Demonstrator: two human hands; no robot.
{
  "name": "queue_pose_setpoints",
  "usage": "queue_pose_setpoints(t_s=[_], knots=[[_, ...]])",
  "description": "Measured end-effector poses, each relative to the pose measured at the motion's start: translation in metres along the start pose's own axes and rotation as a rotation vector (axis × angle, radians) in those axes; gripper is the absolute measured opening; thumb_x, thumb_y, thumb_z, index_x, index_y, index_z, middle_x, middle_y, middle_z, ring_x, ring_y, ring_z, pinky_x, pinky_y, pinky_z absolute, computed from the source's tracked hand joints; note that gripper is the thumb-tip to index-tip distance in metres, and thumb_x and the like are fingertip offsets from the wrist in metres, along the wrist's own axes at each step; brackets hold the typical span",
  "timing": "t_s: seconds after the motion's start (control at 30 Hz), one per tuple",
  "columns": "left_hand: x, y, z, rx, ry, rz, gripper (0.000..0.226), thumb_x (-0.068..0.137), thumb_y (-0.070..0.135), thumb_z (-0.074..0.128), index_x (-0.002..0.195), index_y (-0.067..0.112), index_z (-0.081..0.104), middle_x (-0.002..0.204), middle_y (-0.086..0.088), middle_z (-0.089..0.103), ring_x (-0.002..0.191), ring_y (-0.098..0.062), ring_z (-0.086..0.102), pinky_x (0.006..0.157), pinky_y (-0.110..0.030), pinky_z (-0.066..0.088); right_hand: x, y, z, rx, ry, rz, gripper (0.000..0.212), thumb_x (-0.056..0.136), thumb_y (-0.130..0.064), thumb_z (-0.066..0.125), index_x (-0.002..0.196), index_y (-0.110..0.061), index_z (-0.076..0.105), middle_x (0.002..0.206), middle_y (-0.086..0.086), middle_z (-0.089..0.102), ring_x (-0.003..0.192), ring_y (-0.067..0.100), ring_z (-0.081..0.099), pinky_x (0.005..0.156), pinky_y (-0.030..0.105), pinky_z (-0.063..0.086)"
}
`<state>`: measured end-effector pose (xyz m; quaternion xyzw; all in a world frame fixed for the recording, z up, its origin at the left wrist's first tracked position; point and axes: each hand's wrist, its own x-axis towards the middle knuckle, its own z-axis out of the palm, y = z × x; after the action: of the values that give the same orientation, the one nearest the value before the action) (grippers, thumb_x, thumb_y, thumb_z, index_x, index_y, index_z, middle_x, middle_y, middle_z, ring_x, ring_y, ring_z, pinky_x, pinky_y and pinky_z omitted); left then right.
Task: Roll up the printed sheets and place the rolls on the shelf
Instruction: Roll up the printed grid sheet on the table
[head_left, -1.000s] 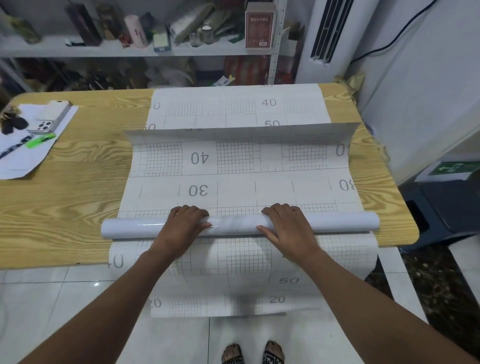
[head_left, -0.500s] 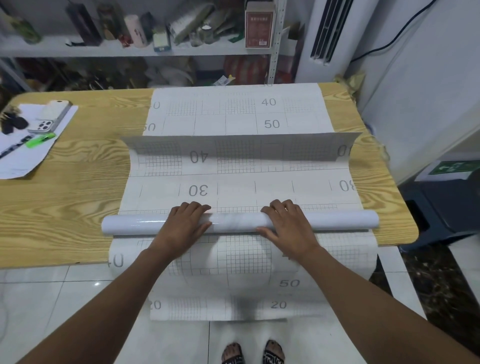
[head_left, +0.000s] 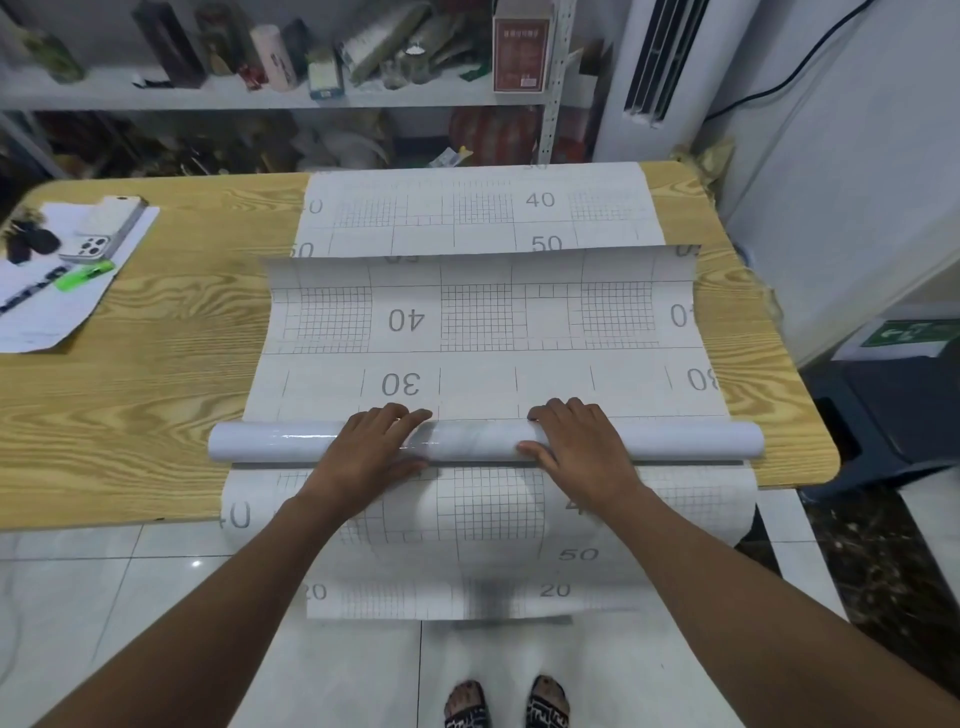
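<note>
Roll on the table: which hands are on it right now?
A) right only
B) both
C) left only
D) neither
B: the left hand and the right hand both rest on the roll near its middle, fingers laid over its top.

The left hand (head_left: 370, 449) and right hand (head_left: 581, 447) are covering parts of the glossy white paper roll (head_left: 478, 441). Far left of them, a white printed paper (head_left: 47, 312) is running off frame.
</note>
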<state>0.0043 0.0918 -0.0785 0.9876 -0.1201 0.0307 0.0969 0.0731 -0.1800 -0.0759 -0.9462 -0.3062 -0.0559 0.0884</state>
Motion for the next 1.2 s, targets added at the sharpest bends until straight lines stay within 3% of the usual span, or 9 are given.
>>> queue_pose_setpoints(t_s=[0.2, 0.5, 0.63, 0.83, 0.97, 1.2], knots=[[-0.001, 0.001, 0.0, 0.037, 0.03, 0.004, 0.063, 0.063, 0.04, 0.08, 0.112, 0.026, 0.043, 0.099, 0.0, 0.06, 0.083, -0.023, 0.058, 0.074, -0.035, 0.045, 0.001, -0.001, 0.001, -0.028, 0.024, 0.005, 0.052, 0.089, -0.051, 0.028, 0.092, -0.014, 0.065, 0.085, -0.001, 0.063, 0.074, 0.02, 0.059, 0.072, 0.035, 0.047], [-0.003, 0.002, 0.0, -0.018, 0.061, 0.01, 0.071, 0.057, 0.034, 0.085, 0.113, 0.022, 0.043, 0.101, -0.006, 0.058, 0.083, -0.025, 0.056, 0.071, -0.036, 0.046, 0.001, -0.001, 0.005, -0.148, 0.076, -0.009, 0.048, 0.09, -0.047, 0.029, 0.086, -0.018, 0.067, 0.084, -0.003, 0.061, 0.072, 0.018, 0.058, 0.07, 0.031, 0.046], [-0.004, 0.003, -0.001, -0.041, 0.075, 0.012, 0.069, 0.058, 0.034, 0.085, 0.112, 0.021, 0.044, 0.1, -0.007, 0.057, 0.083, -0.026, 0.056, 0.07, -0.036, 0.046, 0.001, -0.002, 0.007, -0.181, 0.077, -0.01, 0.047, 0.091, -0.043, 0.028, 0.082, -0.019, 0.068, 0.077, -0.003, 0.061, 0.068, 0.018, 0.058, 0.076, 0.031, 0.036], [-0.005, 0.006, -0.002, -0.058, 0.062, 0.018, 0.069, 0.057, 0.033, 0.085, 0.112, 0.022, 0.045, 0.099, -0.006, 0.058, 0.081, -0.025, 0.056, 0.069, -0.032, 0.04, 0.001, -0.003, 0.008, -0.163, 0.071, 0.009, 0.044, 0.092, -0.041, 0.027, 0.091, -0.019, 0.066, 0.076, -0.004, 0.064, 0.069, 0.019, 0.06, 0.077, 0.031, 0.03], [-0.005, 0.005, 0.0, -0.061, 0.045, 0.017, 0.07, 0.054, 0.031, 0.087, 0.111, 0.022, 0.047, 0.097, -0.004, 0.058, 0.081, -0.024, 0.055, 0.07, -0.032, 0.038, 0.004, -0.004, 0.007, -0.179, 0.081, 0.027, 0.044, 0.092, -0.04, 0.028, 0.086, -0.02, 0.066, 0.072, -0.004, 0.064, 0.071, 0.021, 0.06, 0.075, 0.031, 0.029], [0.0, 0.002, 0.001, -0.062, 0.043, -0.005, 0.063, 0.054, 0.03, 0.087, 0.107, 0.016, 0.054, 0.09, -0.002, 0.061, 0.075, -0.025, 0.058, 0.066, -0.031, 0.039, -0.001, -0.003, 0.009, -0.185, 0.081, 0.012, 0.028, 0.092, -0.036, 0.042, 0.094, -0.02, 0.065, 0.084, -0.004, 0.063, 0.077, 0.019, 0.058, 0.077, 0.032, 0.043]])
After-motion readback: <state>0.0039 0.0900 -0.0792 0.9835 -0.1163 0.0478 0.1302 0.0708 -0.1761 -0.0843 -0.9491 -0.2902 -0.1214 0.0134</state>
